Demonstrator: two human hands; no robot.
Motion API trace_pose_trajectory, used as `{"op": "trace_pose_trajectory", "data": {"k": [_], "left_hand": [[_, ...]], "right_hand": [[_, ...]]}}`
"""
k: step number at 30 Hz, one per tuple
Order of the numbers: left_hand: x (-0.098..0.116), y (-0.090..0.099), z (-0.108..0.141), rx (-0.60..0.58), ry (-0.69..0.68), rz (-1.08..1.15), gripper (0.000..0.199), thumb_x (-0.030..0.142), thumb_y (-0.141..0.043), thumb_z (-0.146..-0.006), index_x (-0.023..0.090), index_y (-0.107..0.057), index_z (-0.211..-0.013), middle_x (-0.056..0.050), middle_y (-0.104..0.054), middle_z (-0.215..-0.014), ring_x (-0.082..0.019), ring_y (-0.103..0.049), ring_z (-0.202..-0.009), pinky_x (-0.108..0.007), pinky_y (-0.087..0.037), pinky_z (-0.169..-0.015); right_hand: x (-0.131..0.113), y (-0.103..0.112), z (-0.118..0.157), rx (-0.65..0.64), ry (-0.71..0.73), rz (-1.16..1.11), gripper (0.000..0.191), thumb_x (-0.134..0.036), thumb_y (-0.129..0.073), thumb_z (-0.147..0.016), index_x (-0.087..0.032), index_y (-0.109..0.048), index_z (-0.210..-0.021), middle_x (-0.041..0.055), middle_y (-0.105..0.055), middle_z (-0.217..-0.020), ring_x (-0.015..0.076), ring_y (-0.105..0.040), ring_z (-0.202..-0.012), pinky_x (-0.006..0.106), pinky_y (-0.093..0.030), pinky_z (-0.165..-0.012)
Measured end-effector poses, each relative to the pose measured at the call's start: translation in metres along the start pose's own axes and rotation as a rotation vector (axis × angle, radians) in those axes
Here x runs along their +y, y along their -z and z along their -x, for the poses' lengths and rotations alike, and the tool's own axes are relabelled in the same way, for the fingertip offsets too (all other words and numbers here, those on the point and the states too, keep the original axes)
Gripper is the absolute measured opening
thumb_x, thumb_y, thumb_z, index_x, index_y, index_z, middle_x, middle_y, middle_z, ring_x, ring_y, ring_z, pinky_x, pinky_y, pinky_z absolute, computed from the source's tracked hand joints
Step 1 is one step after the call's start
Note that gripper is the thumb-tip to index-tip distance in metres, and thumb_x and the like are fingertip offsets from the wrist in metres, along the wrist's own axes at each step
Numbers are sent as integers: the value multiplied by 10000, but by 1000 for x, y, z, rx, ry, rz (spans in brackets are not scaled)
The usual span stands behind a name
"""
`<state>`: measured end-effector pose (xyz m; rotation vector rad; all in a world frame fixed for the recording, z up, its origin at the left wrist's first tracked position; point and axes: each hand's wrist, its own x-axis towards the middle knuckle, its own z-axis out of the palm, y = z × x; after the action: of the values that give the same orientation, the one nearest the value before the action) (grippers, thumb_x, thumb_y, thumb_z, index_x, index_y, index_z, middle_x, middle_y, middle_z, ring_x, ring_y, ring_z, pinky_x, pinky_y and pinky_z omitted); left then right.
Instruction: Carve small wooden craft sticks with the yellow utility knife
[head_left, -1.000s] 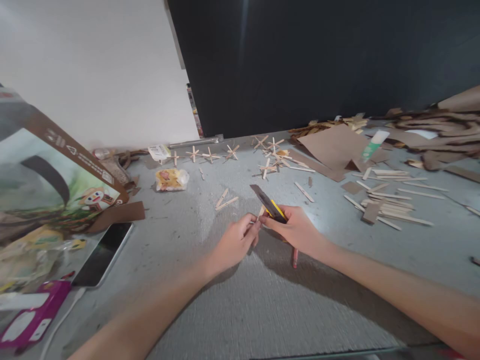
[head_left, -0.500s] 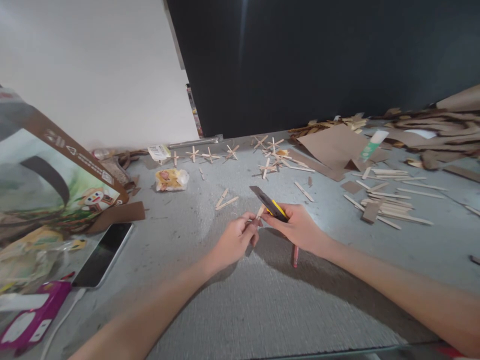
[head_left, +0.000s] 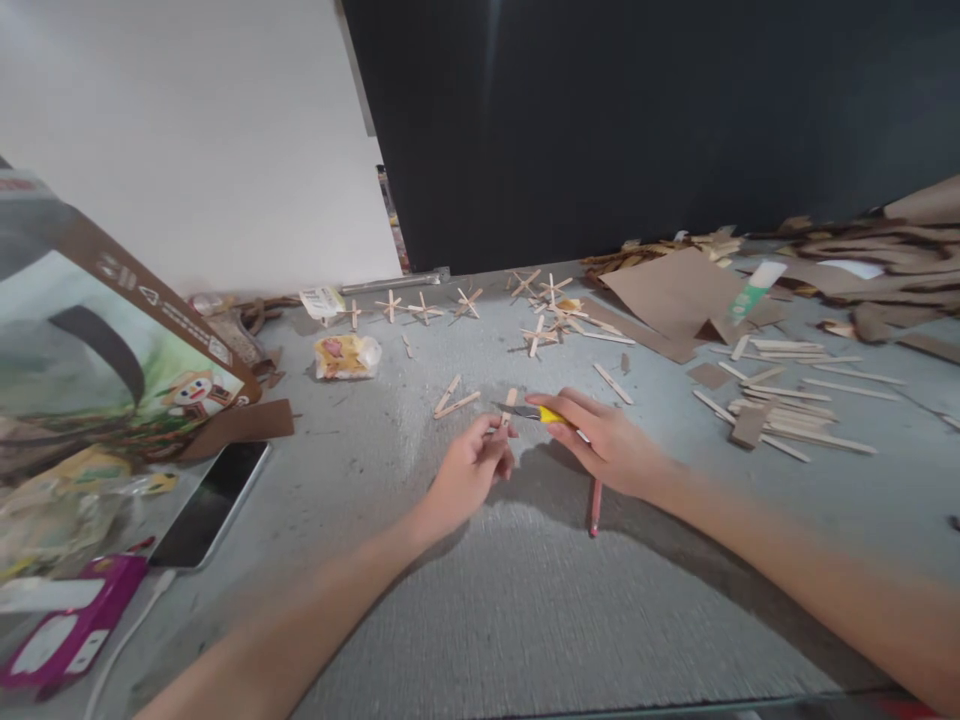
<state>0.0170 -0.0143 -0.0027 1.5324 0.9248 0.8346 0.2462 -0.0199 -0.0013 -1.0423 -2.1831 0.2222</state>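
Note:
My left hand [head_left: 472, 465] pinches a short wooden craft stick [head_left: 509, 402], which points up and away from the fingers. In my right hand [head_left: 607, 445] is a yellow and black box cutter [head_left: 552, 414], its blade turned left and lying against or just over that stick. Below my right hand a red pencil [head_left: 595, 508] rests on the table. Two cut sticks [head_left: 456, 402] form a V beyond my left hand. A single stick [head_left: 613, 384] lies beyond my right hand.
Stick stars [head_left: 468, 303] stand along the back. Loose sticks [head_left: 795, 410], brown cardboard [head_left: 664, 295] and a glue stick [head_left: 756, 291] are to the right. On the left are a phone [head_left: 211, 508], a purple device [head_left: 75, 620], a box [head_left: 150, 330] and a yellow packet [head_left: 346, 357].
The box cutter has swung from a slant to nearly level, and its blade has come down to the stick. My right hand has shifted slightly right; the stick is now more upright.

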Motion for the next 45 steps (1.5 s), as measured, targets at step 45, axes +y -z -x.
{"op": "trace_pose_trajectory", "data": {"k": [45], "left_hand": [[-4, 0, -2, 26, -31, 126, 483, 702, -513, -953, 224, -473, -897, 72, -490, -548, -110, -405, -500, -263, -330, -545]], "right_hand": [[30, -7, 6, 72, 148, -39, 266, -310, -492, -1087, -189, -727, -1123, 26, -716, -732, 129, -595, -558, 248, -425, -548]]}}
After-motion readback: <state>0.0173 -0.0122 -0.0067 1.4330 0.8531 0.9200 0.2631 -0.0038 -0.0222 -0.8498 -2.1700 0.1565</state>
